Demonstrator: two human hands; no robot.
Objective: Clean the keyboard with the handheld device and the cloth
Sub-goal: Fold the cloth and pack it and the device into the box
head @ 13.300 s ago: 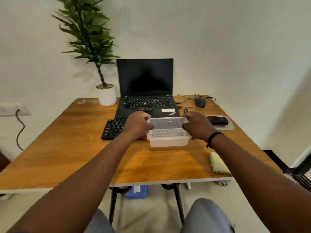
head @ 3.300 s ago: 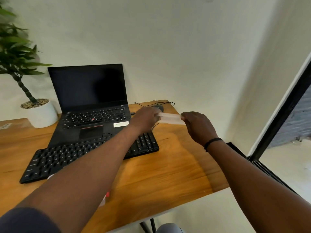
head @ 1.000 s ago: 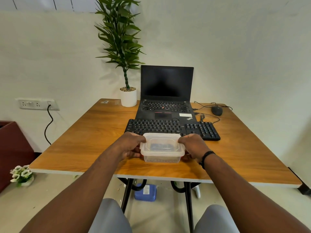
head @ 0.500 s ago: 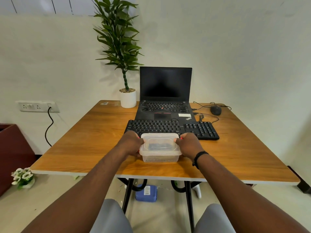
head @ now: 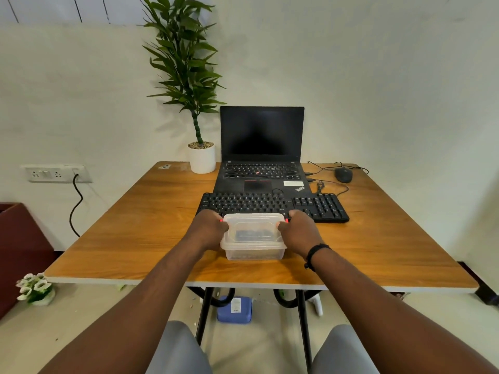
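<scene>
2 hands: left [head: 209,230], right [head: 298,231]. 1 plastic container [head: 253,237]. 1 ext. keyboard [head: 272,206]. 1 laptop [head: 261,152]. 1 mouse [head: 343,174]. 1 potted plant [head: 201,157]. 1 surface [head: 129,233]. 1 wall socket panel [head: 55,173]. 1 blue box [head: 234,309] on floor. 1 flower bunch [head: 35,288] on floor, left.

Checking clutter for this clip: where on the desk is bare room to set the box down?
Bare wood lies on the table left of the keyboard, and right of it below the mouse. The centre is crowded: laptop, keyboard, then the clear box gripped by the left hand and right hand.
</scene>
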